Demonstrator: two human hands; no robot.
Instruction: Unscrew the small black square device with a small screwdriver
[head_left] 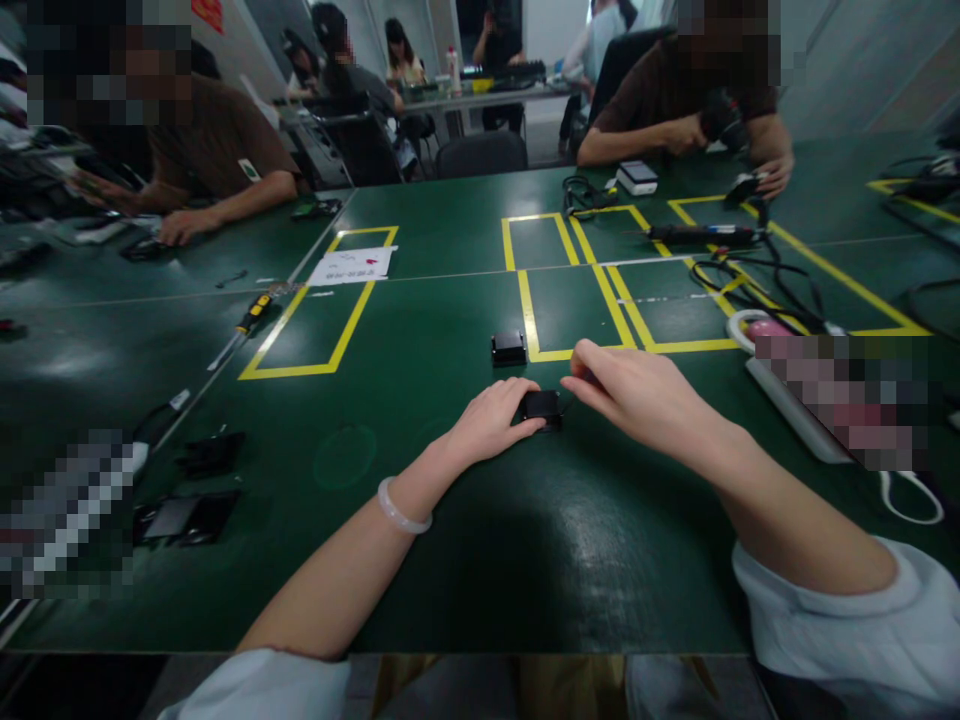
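On the green table, my left hand (491, 418) grips a small black box-shaped part (541, 406), thumb at its near side and fingers over its far left corner. Just right of that part, my right hand (626, 385) is closed in a pinch, with the fingertips turned away from view. A thin dark bit seems to show below the right fingers, too small to name. A second black box-shaped part (509, 348) sits a little farther back, touched by neither hand.
Black parts (187, 515) lie at the left, with a yellow-black screwdriver (255, 313) beyond them. A labelled paper (354, 266) lies across a yellow tape outline. Far right are cables, a black electric screwdriver (701, 235) and a blurred-out pinkish item. Co-workers sit across the table.
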